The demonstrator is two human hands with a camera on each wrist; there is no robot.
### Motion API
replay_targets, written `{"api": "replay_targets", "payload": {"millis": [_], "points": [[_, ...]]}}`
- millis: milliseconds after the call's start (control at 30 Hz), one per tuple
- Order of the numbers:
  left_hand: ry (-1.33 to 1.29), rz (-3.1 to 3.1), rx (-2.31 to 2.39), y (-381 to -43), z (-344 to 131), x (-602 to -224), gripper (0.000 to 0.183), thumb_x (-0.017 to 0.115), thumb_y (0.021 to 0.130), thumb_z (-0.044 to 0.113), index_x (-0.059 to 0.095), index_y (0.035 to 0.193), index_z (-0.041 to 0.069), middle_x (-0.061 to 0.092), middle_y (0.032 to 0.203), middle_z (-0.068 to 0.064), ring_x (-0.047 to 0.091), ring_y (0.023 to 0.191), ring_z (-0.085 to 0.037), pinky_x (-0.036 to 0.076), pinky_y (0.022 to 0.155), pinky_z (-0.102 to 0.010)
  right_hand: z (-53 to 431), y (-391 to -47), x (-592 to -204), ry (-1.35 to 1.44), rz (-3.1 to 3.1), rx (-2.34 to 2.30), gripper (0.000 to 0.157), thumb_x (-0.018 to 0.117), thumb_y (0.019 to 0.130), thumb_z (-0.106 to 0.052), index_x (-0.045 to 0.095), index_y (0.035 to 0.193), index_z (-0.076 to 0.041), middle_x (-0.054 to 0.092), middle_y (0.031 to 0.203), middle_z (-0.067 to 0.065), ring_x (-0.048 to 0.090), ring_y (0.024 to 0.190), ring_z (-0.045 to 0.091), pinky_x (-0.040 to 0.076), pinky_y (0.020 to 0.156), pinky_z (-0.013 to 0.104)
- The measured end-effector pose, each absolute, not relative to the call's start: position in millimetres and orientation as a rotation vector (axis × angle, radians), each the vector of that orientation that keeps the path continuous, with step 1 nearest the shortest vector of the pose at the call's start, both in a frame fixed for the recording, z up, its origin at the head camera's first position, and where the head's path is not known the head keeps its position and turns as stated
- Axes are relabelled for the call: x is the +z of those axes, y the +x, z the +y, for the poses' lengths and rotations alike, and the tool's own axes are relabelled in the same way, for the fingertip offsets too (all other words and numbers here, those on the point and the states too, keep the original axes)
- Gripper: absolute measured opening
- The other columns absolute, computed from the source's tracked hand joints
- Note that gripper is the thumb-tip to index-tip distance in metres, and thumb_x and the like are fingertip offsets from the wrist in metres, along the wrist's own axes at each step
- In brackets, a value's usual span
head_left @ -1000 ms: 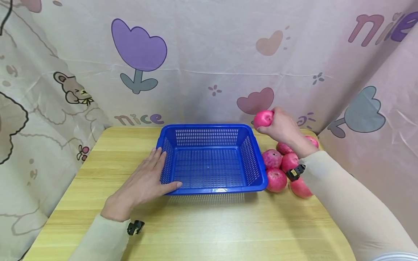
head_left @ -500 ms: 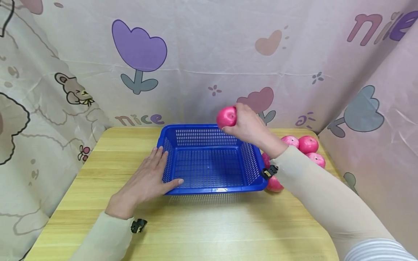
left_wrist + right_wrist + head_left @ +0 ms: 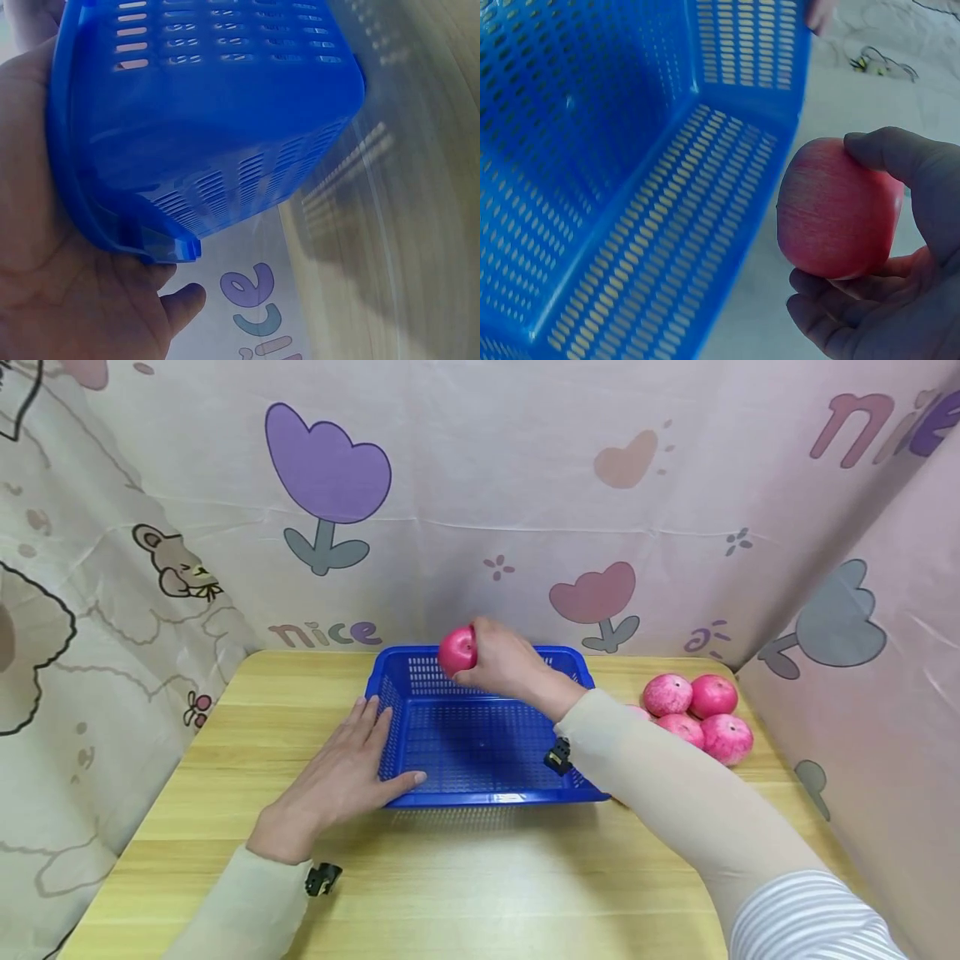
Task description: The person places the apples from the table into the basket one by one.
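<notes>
A blue plastic basket [image 3: 480,797] with slotted walls stands on the table, and nothing lies inside the part that shows. My left hand [image 3: 337,777] rests on its left rim near the front corner, fingers straight and thumb along the front edge. In the left wrist view the palm [image 3: 82,300] lies against the rim. Over the back of the basket, my right hand [image 3: 510,664] holds a pinkish-red apple [image 3: 457,652]. The right wrist view shows thumb and fingers round this apple [image 3: 840,210], above the basket's wall.
Several more apples [image 3: 727,739] lie in a cluster on the table right of the basket, partly hidden by the right sleeve [image 3: 675,777]. A printed curtain [image 3: 465,485] hangs close behind the wooden table [image 3: 480,877] and along both sides.
My right hand has carried the apple leftward, from above the cluster to over the basket's back part. The left hand has stayed on the rim.
</notes>
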State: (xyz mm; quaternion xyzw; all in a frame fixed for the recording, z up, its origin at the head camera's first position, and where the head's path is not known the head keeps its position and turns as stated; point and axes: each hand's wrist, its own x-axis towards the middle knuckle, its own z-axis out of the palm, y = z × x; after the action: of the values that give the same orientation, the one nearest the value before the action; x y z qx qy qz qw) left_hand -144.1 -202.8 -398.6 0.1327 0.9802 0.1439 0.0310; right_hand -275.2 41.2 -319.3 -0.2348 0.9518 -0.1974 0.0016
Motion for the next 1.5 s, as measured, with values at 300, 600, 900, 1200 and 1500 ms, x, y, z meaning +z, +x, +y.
{"api": "replay_targets", "payload": {"millis": [300, 600, 900, 1200, 1500], "points": [[0.396, 3.022, 0.442, -144.6, -200.1, -398.5, 0.119, 0.049, 0.092, 0.086, 0.02, 0.167, -0.002, 0.005, 0.176, -0.025, -0.001, 0.164, -0.043, 0.015, 0.129, -0.064, 13.6, -278.9, -343.9, -0.835, 2.908, -0.468, 0.075, 0.085, 0.089, -0.041, 0.048, 0.141, -0.001, 0.066, 0.126, 0.012, 0.068, 0.111, 0.025, 0.061, 0.098, 0.039], [0.404, 3.026, 0.445, -146.0, -198.9, -400.2, 0.118, 0.049, 0.092, 0.085, 0.021, 0.166, -0.002, 0.005, 0.176, -0.024, 0.0, 0.164, -0.043, 0.014, 0.13, -0.063, 1.7, -289.9, -371.2, -0.903, 2.853, -0.248, 0.075, 0.083, 0.089, -0.045, 0.047, 0.14, -0.004, 0.069, 0.123, 0.01, 0.07, 0.108, 0.024, 0.059, 0.098, 0.04], [0.406, 3.031, 0.45, -146.6, -197.9, -401.0, 0.118, 0.048, 0.092, 0.085, 0.021, 0.167, -0.001, 0.005, 0.176, -0.024, 0.0, 0.164, -0.042, 0.014, 0.131, -0.062, -9.1, -293.7, -385.4, -0.927, 2.835, -0.101, 0.086, 0.082, 0.09, -0.046, 0.042, 0.15, -0.001, 0.07, 0.127, 0.011, 0.07, 0.114, 0.024, 0.059, 0.101, 0.039], [0.406, 3.037, 0.449, -146.2, -198.4, -400.9, 0.117, 0.051, 0.092, 0.083, 0.022, 0.166, -0.002, 0.006, 0.176, -0.024, 0.001, 0.164, -0.042, 0.015, 0.13, -0.062, -14.7, -293.4, -391.3, -0.885, 2.813, -0.15, 0.085, 0.082, 0.091, -0.045, 0.041, 0.153, -0.002, 0.063, 0.135, 0.013, 0.066, 0.119, 0.024, 0.056, 0.106, 0.038], [0.41, 3.048, 0.451, -145.9, -199.8, -403.2, 0.116, 0.051, 0.093, 0.083, 0.022, 0.166, -0.002, 0.007, 0.176, -0.025, 0.002, 0.164, -0.043, 0.015, 0.13, -0.061, -19.3, -291.8, -397.0, -0.883, 2.814, -0.149, 0.084, 0.08, 0.092, -0.048, 0.043, 0.152, -0.001, 0.059, 0.137, 0.015, 0.065, 0.122, 0.026, 0.056, 0.106, 0.039]]}}
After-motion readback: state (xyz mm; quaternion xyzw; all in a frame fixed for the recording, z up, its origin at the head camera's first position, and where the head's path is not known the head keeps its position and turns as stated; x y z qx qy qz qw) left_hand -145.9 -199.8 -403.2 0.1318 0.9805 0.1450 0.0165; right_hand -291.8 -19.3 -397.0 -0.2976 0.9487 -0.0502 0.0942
